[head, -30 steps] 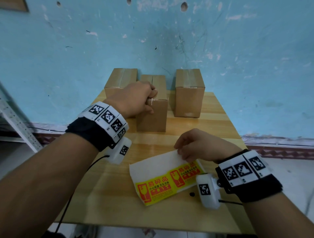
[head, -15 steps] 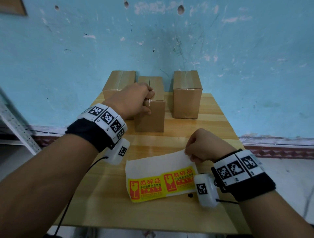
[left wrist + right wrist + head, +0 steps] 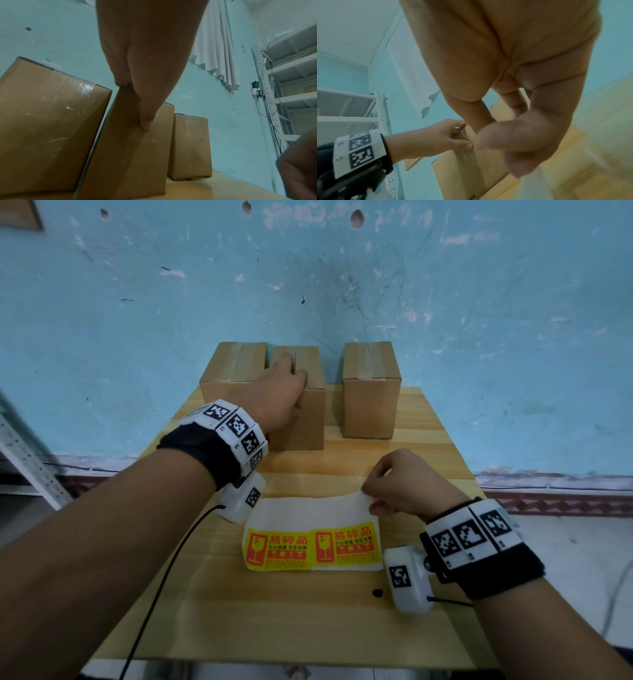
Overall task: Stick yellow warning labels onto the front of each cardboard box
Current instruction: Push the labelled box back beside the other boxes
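Three plain cardboard boxes stand at the far end of the wooden table (image 3: 308, 611): a left box (image 3: 233, 371), a middle box (image 3: 310, 419) set nearer to me, and a right box (image 3: 371, 392). My left hand (image 3: 281, 392) grips the top of the middle box (image 3: 130, 148), fingers over the top and thumb down its front face. A white backing sheet (image 3: 308, 508) with two yellow warning labels (image 3: 311, 546) lies in front of me. My right hand (image 3: 394, 484) pinches the sheet's far right corner. No label shows on any box front.
A blue wall rises right behind the boxes. A white metal shelf (image 3: 291, 81) stands to the left of the table. A black cable (image 3: 164, 577) runs from my left wrist across the table's near left part. A small black dot (image 3: 377, 593) marks the table near my right wrist.
The label sheet has turned from tilted to roughly square with the table edge and slid left. My right hand shifted from resting on it to pinching its corner. My left hand stays on the middle box.
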Tool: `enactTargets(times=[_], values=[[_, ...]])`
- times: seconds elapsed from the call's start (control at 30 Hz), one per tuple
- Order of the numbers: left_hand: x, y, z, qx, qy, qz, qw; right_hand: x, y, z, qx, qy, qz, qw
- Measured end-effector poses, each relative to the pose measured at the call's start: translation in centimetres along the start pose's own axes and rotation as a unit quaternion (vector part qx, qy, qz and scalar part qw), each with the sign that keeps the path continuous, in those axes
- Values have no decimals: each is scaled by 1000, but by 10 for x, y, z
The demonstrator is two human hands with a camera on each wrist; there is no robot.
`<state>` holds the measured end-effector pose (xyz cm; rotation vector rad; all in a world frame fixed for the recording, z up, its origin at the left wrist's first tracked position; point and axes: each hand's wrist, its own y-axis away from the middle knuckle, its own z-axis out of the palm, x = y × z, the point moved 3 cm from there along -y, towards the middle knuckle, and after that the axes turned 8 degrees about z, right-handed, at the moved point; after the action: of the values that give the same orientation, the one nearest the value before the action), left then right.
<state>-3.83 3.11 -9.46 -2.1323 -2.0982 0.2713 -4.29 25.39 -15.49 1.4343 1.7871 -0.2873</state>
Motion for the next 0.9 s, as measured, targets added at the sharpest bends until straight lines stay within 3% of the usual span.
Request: enactTargets(times=[0.2, 0.43, 0.67, 0.9], values=[[6, 23, 1, 34, 2, -8, 999, 0, -3, -5, 2, -19, -28, 999], [-5, 56, -2, 51, 28, -27, 998, -8, 8, -9, 10, -19, -134, 991], [-4, 78, -15, 99, 44, -36, 994, -2, 21, -14, 29, -32, -122, 992], [34, 51, -21, 109, 22, 32, 993, 5, 22, -27, 25, -73, -108, 991]])
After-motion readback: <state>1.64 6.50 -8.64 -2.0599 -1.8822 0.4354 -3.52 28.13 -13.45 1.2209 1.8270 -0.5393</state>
